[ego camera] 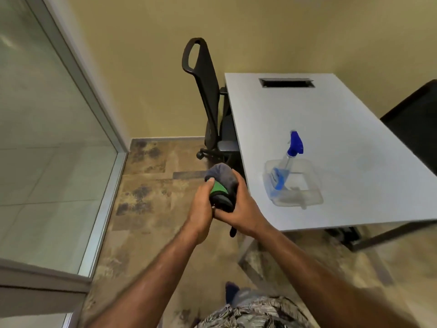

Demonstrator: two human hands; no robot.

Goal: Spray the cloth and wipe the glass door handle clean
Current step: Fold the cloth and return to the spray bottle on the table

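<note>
Both hands are meeting in the middle of the view, above the patterned floor [146, 209] and just left of the tabletop's [354, 143] near left corner. The left hand [201, 209] and the right hand [238, 209] are gripping a bunched cloth [221, 183] between them. The cloth is dark grey and black, with a bright green patch showing between the hands. The left hand's fingers [209, 181] are curling over the cloth from the left, the tip of one pressing on its top. The right hand is wrapping around the cloth from the right, its fingers closed on the fabric. A dark end of the cloth is hanging down below the right hand.

On the pale grey tabletop, to the right of the hands, a clear plastic tub [314, 192] is sitting near the near edge. A spray bottle [287, 159] with a blue trigger head is leaning inside the tub, its head pointing up and away; nobody is touching it.

A black office chair [208, 91] is standing at the far left side of the tabletop, against the yellow wall. A glass panel [40, 126] in a metal frame is filling the left side of the scene; no door handle is showing in this view.
</note>
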